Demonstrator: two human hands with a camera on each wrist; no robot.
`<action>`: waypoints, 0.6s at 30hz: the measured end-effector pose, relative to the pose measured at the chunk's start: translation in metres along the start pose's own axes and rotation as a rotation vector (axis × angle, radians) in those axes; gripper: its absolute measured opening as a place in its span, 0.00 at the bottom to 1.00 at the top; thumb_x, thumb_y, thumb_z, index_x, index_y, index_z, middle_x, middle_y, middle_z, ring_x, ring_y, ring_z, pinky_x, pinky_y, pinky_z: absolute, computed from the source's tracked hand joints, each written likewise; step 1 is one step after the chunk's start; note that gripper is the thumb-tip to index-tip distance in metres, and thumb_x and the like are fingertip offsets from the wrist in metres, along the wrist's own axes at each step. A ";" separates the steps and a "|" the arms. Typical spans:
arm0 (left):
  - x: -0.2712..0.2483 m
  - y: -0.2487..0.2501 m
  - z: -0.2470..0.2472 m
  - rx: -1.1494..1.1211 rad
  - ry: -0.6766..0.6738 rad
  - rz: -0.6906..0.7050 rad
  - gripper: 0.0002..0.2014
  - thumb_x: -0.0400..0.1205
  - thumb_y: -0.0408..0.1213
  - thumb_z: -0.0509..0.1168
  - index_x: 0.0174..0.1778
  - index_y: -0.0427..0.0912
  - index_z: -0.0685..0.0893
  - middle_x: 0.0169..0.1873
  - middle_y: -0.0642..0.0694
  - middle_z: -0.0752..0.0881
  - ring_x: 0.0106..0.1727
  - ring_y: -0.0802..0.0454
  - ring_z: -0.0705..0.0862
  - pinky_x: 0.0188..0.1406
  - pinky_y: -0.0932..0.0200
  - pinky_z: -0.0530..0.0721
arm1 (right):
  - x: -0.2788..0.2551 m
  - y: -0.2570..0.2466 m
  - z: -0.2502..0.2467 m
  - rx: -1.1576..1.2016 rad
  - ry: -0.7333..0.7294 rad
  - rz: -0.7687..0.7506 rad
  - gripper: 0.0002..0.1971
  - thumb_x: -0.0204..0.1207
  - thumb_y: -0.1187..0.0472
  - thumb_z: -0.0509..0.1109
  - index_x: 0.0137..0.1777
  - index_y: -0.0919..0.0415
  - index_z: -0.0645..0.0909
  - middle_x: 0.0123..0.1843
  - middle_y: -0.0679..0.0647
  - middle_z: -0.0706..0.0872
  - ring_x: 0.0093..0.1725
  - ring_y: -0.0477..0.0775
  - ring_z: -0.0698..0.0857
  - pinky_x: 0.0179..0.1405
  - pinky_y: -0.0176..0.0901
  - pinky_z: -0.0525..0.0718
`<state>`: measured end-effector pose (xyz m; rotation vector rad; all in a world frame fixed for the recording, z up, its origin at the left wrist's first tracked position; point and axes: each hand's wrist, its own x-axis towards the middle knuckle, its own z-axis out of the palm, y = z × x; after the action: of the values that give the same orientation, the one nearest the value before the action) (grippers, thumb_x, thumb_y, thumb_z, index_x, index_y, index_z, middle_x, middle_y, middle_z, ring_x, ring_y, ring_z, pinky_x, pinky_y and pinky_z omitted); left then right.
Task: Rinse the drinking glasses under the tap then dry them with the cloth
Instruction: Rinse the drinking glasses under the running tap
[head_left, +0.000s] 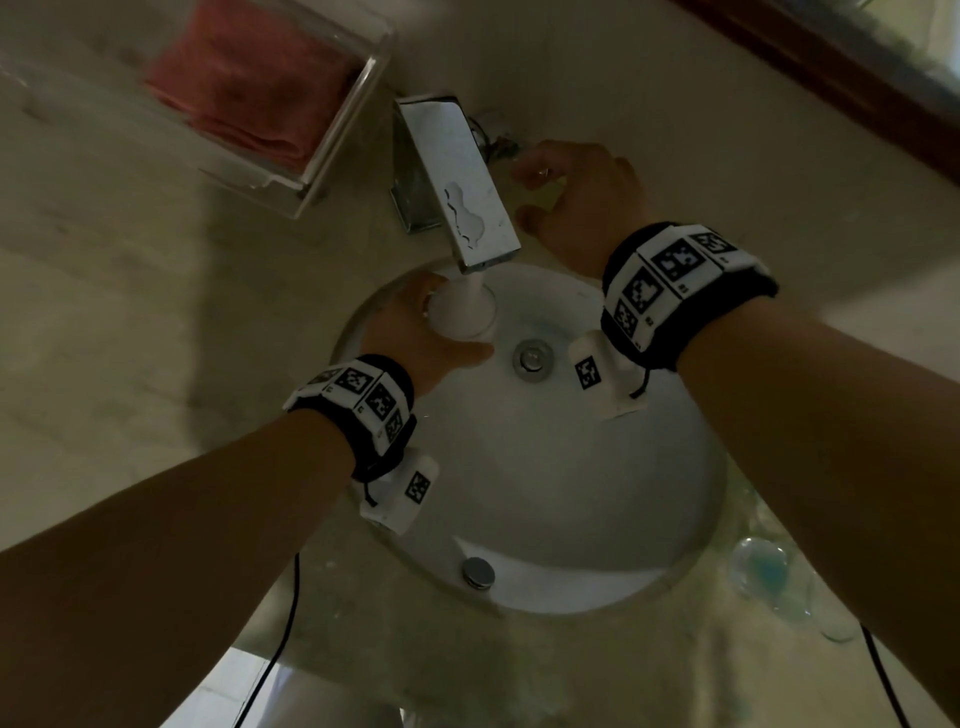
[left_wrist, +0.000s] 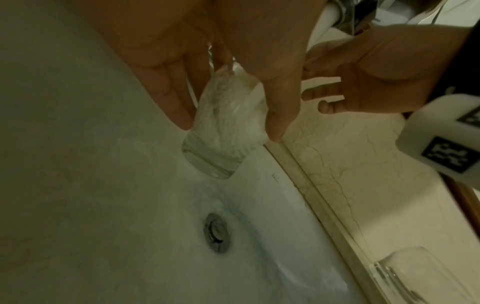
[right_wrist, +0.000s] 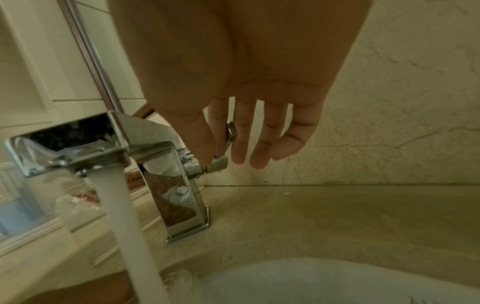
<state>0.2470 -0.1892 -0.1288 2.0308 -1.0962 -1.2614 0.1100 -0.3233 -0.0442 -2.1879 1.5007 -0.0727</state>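
Note:
My left hand grips a clear drinking glass upright under the chrome tap spout. A white stream of water pours into it. In the left wrist view the glass is full of foaming water, held between thumb and fingers of my left hand above the basin. My right hand is behind the spout. There its thumb and forefinger pinch the tap's small metal lever, the other fingers of that hand hanging straight. A red cloth lies folded in a clear tray at the back left.
The round white sink has a metal drain at its middle. Another glass with a bluish tint stands on the wet counter at the front right. The clear tray sits left of the tap. Cables hang at the counter's front.

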 end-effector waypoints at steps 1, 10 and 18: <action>0.001 0.000 0.000 0.001 -0.003 -0.005 0.41 0.62 0.49 0.86 0.70 0.47 0.78 0.63 0.48 0.86 0.62 0.46 0.84 0.63 0.48 0.83 | 0.001 0.000 0.001 0.000 0.001 0.003 0.18 0.76 0.57 0.71 0.67 0.47 0.81 0.64 0.45 0.85 0.64 0.51 0.82 0.57 0.33 0.69; -0.001 0.006 -0.005 0.061 -0.047 -0.060 0.39 0.68 0.54 0.82 0.73 0.47 0.77 0.66 0.49 0.84 0.65 0.46 0.83 0.65 0.50 0.81 | 0.002 0.000 0.002 0.014 0.003 -0.001 0.19 0.75 0.57 0.72 0.66 0.49 0.82 0.63 0.47 0.86 0.63 0.53 0.83 0.63 0.39 0.77; -0.001 -0.004 0.004 -0.159 -0.366 -0.445 0.30 0.74 0.55 0.76 0.57 0.30 0.86 0.52 0.35 0.90 0.45 0.46 0.89 0.52 0.52 0.91 | 0.000 -0.001 0.000 0.026 0.012 -0.003 0.20 0.75 0.58 0.72 0.68 0.50 0.82 0.63 0.47 0.87 0.62 0.50 0.84 0.59 0.34 0.76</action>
<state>0.2447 -0.1859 -0.1327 2.0346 -0.6727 -1.9374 0.1112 -0.3231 -0.0436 -2.1725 1.4951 -0.1058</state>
